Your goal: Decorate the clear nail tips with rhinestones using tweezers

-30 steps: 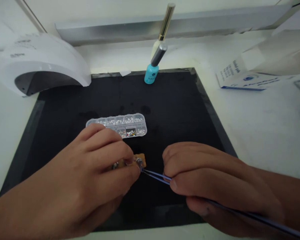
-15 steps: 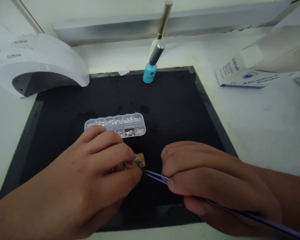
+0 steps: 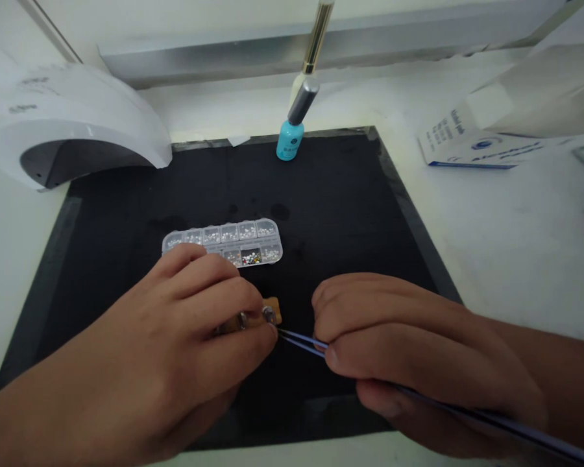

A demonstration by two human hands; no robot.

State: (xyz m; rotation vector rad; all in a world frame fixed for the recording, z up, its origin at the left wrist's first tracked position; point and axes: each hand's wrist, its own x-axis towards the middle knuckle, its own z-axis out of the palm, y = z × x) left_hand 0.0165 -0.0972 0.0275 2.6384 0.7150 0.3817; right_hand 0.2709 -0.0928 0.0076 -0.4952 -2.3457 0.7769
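Note:
My left hand (image 3: 189,344) is closed around a small yellowish-brown block (image 3: 273,303), most of it hidden by the fingers. Small shiny grey pieces (image 3: 268,316) show on the block, but I cannot make out exactly what they are. My right hand (image 3: 403,350) grips a pair of purplish-blue tweezers (image 3: 304,342). The tweezers' tips meet my left thumb tip, right beside the block. Just beyond my left fingers lies a clear compartment case (image 3: 276,243) with tiny rhinestones, one compartment holding mixed colours; the left hand covers part of it.
A black mat (image 3: 340,214) lies under everything. At its back edge stands a turquoise bottle (image 3: 290,139) with a silver cap, before a gold-capped bottle (image 3: 316,42). A white nail lamp (image 3: 102,110) is at the left, an alcohol pad box (image 3: 477,139) at the right.
Almost nothing differs. The whole view has shifted very slightly, and both hands keep their grip with the tweezers' tips still at the left thumb.

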